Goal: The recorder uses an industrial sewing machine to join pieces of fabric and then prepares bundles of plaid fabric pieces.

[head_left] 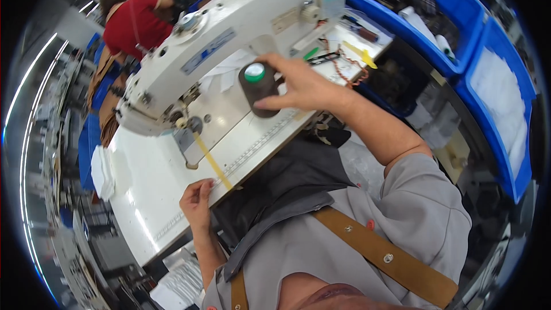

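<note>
A white industrial sewing machine (pixel 229 28) stands on a white worktable (pixel 138 206) with a printed ruler along its front edge. My right hand (pixel 293 83) grips a dark brown thread cone (pixel 257 95) with a green-and-white top, held over the bed right of the needle area. A yellow strip (pixel 212 163) runs from the needle plate toward the front edge. My left hand (pixel 196 201) is at that edge, left of the strip, fingers curled together; what is between them, if anything, I cannot make out. Pale loose pieces (pixel 221 72) lie behind the cone.
Two blue bins (pixel 465 66) at the right hold dark fabric and white material. Tools, brown cord and a yellow item (pixel 361 54) lie at the table's right end. White cloth (pixel 102 172) lies at the left end. Behind the machine, a person in red (pixel 126 26) bends over another station.
</note>
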A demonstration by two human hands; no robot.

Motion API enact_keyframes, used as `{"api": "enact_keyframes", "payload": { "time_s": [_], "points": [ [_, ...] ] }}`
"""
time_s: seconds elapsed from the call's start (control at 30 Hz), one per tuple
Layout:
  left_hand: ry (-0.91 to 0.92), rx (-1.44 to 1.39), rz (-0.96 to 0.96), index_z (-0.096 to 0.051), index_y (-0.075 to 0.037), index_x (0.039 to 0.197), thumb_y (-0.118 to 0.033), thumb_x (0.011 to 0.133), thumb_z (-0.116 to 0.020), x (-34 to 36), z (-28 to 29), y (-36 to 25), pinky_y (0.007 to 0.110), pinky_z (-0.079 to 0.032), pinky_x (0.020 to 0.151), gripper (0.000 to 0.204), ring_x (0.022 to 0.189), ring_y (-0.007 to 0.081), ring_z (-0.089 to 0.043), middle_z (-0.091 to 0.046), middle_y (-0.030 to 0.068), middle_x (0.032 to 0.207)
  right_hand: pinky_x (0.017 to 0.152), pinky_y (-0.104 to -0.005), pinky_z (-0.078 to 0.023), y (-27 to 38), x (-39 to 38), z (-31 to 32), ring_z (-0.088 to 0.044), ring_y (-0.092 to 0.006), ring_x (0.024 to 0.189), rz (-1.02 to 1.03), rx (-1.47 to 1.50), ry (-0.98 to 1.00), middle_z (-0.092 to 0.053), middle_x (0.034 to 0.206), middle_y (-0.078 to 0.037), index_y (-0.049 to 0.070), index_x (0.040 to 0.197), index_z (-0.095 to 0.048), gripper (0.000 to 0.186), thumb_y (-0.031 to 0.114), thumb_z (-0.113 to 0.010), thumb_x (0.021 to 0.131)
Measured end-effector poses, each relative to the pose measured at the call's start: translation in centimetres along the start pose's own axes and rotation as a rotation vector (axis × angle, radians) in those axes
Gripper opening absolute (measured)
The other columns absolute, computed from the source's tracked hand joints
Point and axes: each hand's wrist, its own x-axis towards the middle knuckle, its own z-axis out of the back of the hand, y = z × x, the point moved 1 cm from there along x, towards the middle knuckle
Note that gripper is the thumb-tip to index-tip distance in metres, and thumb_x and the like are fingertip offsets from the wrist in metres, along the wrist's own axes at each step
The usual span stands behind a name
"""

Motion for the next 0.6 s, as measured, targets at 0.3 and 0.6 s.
{"api": "enact_keyframes", "payload": {
  "time_s": [0.3, 0.6],
  "points": [
    [0.228, 0.387, -0.261, -0.070, -0.001, 0.111, -0.018, 0.089, -0.074, 4.6, -5.4, -3.6, 0.033, -0.049, 0.088, 0.028, 0.104, 0.0230, -0.067, -0.073, 0.0108, 0.107, 0.092, -0.0416, -0.053, -9.0, -4.8, 26.1, -0.068, -0.0343, 0.104, -0.128, -0.823, -0.960, -0.067, 0.114, -0.022, -0.001, 0.126, -0.054, 0.079, 0.044, -0.087, 0.071],
    [0.172, 0.713, -0.539, -0.042, 0.008, 0.140, -0.039, 0.095, -0.063, 15.8, -13.0, -1.1, 0.047, -0.030, 0.116, 0.068, 0.141, 0.0423, -0.035, -0.038, 0.0278, 0.151, 0.100, -0.0413, -0.048, -17.2, -14.1, 38.6, -0.061, -0.0367, 0.115, -0.495, -1.447, -0.846, -0.062, 0.122, -0.024, -0.004, 0.122, -0.059, 0.062, 0.036, -0.080, 0.079]
  ]
}}
